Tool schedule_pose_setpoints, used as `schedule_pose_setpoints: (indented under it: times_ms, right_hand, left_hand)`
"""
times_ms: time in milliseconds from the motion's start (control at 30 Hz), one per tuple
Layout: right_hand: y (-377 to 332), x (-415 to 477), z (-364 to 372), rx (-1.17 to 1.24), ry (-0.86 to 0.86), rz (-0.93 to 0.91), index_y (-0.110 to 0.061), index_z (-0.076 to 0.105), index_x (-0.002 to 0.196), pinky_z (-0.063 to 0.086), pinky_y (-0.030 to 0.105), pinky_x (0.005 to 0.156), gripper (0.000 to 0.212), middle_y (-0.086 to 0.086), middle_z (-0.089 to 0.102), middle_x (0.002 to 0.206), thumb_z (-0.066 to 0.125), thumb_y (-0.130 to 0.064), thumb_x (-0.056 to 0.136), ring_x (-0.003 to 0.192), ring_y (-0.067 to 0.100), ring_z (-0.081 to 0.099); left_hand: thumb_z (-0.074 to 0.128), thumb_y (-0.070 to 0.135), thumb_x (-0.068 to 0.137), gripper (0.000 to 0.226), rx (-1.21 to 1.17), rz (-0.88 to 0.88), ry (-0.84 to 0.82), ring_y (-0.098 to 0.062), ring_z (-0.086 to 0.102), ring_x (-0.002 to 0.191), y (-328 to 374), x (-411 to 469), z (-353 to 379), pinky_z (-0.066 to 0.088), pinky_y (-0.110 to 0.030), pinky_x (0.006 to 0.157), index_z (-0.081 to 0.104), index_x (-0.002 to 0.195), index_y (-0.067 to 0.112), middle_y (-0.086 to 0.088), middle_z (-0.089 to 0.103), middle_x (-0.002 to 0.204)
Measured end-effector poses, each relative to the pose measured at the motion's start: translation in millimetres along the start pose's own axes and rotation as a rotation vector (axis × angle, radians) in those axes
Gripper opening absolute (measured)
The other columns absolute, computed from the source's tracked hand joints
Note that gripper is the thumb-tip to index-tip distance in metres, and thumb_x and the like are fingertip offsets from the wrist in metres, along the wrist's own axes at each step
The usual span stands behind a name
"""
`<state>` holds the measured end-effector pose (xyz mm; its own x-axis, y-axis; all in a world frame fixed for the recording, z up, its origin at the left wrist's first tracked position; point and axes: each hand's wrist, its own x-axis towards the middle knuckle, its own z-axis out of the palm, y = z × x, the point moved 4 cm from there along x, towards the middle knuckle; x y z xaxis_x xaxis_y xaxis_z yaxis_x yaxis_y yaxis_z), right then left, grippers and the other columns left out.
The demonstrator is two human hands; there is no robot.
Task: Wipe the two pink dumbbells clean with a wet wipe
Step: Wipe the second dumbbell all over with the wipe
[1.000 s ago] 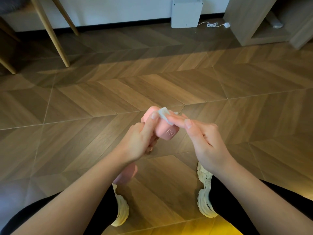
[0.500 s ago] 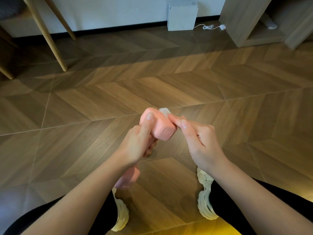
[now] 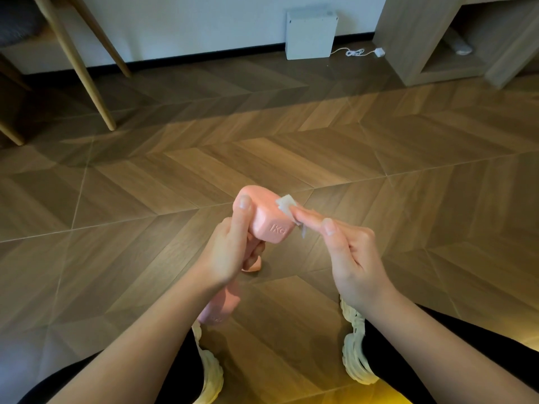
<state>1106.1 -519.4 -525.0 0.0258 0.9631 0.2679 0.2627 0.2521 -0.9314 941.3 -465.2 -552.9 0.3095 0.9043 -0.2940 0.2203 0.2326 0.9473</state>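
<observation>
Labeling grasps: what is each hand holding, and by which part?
Left hand grips the pink dumbbell by its handle, thumb along the upper head. Right hand pinches the wet wipe against that head's side.

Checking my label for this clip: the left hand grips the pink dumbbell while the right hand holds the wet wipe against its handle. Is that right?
Not quite. In the head view the right hand holds the wet wipe against the upper head of the pink dumbbell, not its handle; the left hand does grip it.
</observation>
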Motion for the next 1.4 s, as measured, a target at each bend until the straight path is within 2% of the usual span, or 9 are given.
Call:
schedule_pose_setpoints:
  times_ms: [200, 400, 567, 633, 733, 900, 1100, 1233, 1400]
  right_hand:
    - [5, 11, 4, 0.057, -0.026, 0.133, -0.022, 0.066, 0.122, 0.044, 0.018, 0.101, 0.044, -0.006, 0.068, 0.125, 0.03, -0.038, 0.1, 0.123, 0.003, 0.059]
    - [-2, 12, 12, 0.085, -0.078, 0.062, -0.026, 0.065, 0.119, 0.038, 0.036, 0.114, 0.038, 0.001, 0.068, 0.127, 0.032, -0.031, 0.102, 0.129, 0.007, 0.055]
    - [-4, 8, 16, 0.046, -0.104, -0.017, -0.009, 0.067, 0.122, 0.035, 0.041, 0.116, 0.042, 0.006, 0.067, 0.128, 0.031, -0.021, 0.103, 0.131, 0.013, 0.054]
    - [-6, 7, 15, 0.042, -0.104, -0.041, -0.011, 0.065, 0.123, 0.035, 0.046, 0.116, 0.04, 0.005, 0.066, 0.131, 0.032, -0.019, 0.103, 0.132, 0.014, 0.054]
    - [-8, 6, 13, 0.025, -0.098, -0.092, -0.01, 0.066, 0.123, 0.037, 0.048, 0.115, 0.04, 0.004, 0.065, 0.131, 0.031, -0.014, 0.103, 0.132, 0.016, 0.054]
    - [1, 4, 6, -0.02, -0.016, -0.043, -0.013, 0.064, 0.123, 0.042, 0.044, 0.111, 0.039, 0.001, 0.068, 0.124, 0.032, -0.019, 0.102, 0.126, 0.012, 0.059]
    - [0, 8, 6, -0.008, -0.007, 0.04, -0.019, 0.063, 0.124, 0.044, 0.039, 0.11, 0.04, -0.004, 0.067, 0.126, 0.03, -0.025, 0.103, 0.125, 0.004, 0.058]
    - [-2, 8, 9, 0.024, -0.023, 0.03, -0.018, 0.063, 0.125, 0.043, 0.037, 0.11, 0.038, -0.004, 0.066, 0.126, 0.032, -0.024, 0.103, 0.128, 0.007, 0.056]
    - [-8, 3, 10, 0.028, -0.044, -0.073, -0.006, 0.061, 0.125, 0.041, 0.034, 0.112, 0.036, 0.004, 0.065, 0.127, 0.034, -0.015, 0.102, 0.13, 0.014, 0.055]
  left_hand:
    - [0.03, 0.096, 0.07, 0.103, 0.031, 0.087, -0.124, -0.02, 0.032, 0.052, 0, -11, 9, 0.024, -0.033, 0.052, 0.041, 0.064, -0.005, -0.019, 0.033, 0.054]
    - [0.024, 0.082, 0.078, 0.078, 0.19, 0.045, -0.189, -0.016, 0.035, 0.051, 0, -14, 12, 0.03, -0.033, 0.055, 0.044, 0.058, 0.009, 0.0, 0.04, 0.05]
    - [0.022, 0.096, 0.067, 0.113, 0.124, -0.076, -0.152, -0.016, 0.039, 0.048, -10, -5, 12, 0.031, -0.028, 0.047, 0.056, 0.084, -0.01, -0.008, 0.045, 0.054]
    - [0.021, 0.096, 0.066, 0.108, 0.039, -0.129, -0.134, -0.017, 0.036, 0.049, -11, -4, 12, 0.028, -0.027, 0.046, 0.066, 0.086, -0.001, -0.011, 0.041, 0.056]
    - [0.016, 0.087, 0.08, 0.085, -0.106, -0.143, -0.088, -0.014, 0.033, 0.048, -2, -5, 12, 0.026, -0.026, 0.045, 0.069, 0.065, 0.021, -0.006, 0.037, 0.055]
    - [0.016, 0.086, 0.081, 0.087, -0.221, -0.153, -0.004, -0.015, 0.031, 0.046, 4, -6, 3, 0.027, -0.024, 0.041, 0.061, 0.053, 0.018, -0.007, 0.036, 0.053]
    - [0.029, 0.098, 0.063, 0.121, -0.038, 0.046, -0.082, -0.013, 0.032, 0.044, 3, -5, -3, 0.028, -0.022, 0.044, 0.052, 0.082, -0.019, -0.011, 0.034, 0.05]
    - [0.033, 0.098, 0.067, 0.122, -0.008, 0.078, -0.159, -0.022, 0.027, 0.051, 0, -8, 3, 0.027, -0.025, 0.048, 0.049, 0.088, -0.021, -0.027, 0.034, 0.055]
    - [0.027, 0.099, 0.066, 0.123, 0.045, 0.064, -0.12, -0.021, 0.033, 0.05, -2, -4, 5, 0.028, -0.028, 0.049, 0.052, 0.091, -0.019, -0.014, 0.038, 0.053]
